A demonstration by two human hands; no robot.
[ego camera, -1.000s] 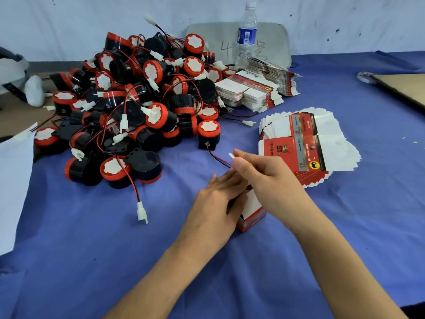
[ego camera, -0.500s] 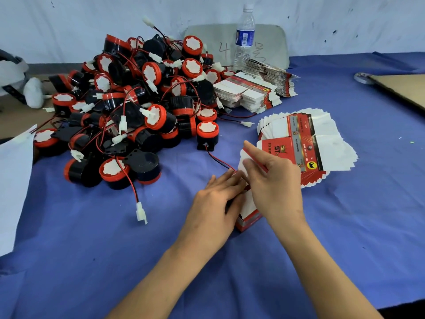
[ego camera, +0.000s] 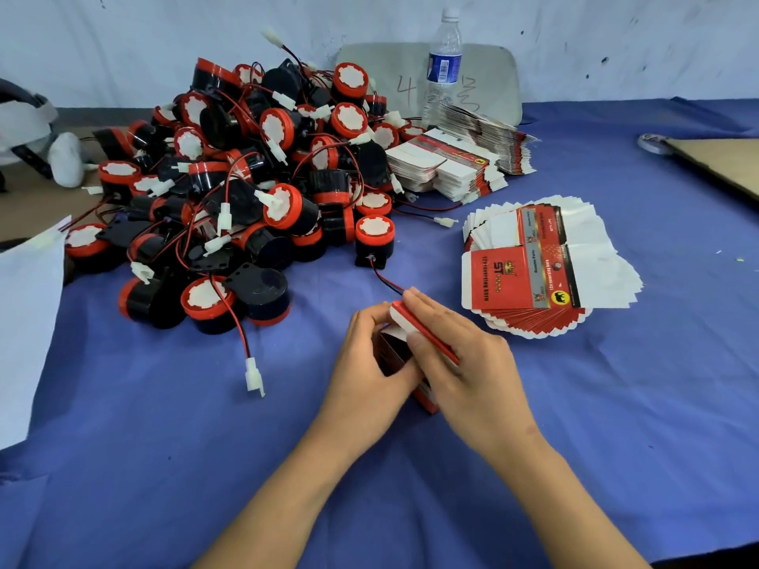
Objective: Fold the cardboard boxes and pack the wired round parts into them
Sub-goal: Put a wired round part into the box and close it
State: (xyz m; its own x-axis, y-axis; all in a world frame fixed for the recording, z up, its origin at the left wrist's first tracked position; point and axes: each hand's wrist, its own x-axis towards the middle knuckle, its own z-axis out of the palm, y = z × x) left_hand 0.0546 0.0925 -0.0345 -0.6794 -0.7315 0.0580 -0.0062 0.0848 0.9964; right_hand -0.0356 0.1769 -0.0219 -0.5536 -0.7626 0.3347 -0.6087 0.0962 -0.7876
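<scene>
Both hands are in the middle of the blue counter (ego camera: pixel 616 425), holding one small box (ego camera: pixel 396 357). The left hand (ego camera: pixel 365 363) has its fingers curled round the left side of the small box and grips it. The right hand (ego camera: pixel 468 363) pinches the flap (ego camera: pixel 423 334) of the box. Its thumb is under the flap and its fingers lie on top. The flap is red outside and white inside, and it stands tilted over the open top.

At 12 o'clock from the hands, close by, one round part (ego camera: pixel 374 240) stands alone on the counter. It is black with a red and white top. Its thin wire (ego camera: pixel 386 281) runs down to the tips of the right hand. I cannot see where the wire ends.

At 10 o'clock is a big pile of round parts (ego camera: pixel 246 178), all tangled with wires. A white plug (ego camera: pixel 254 377) on a wire from the pile lies at 9 o'clock from the hands.

At 2 o'clock is a fan of flat boxes (ego camera: pixel 542 264), spread out like cards. More flat boxes sit in a stack (ego camera: pixel 447 166) at 12 o'clock, far back, touching the pile. A water bottle (ego camera: pixel 443 63) stands behind them.
</scene>
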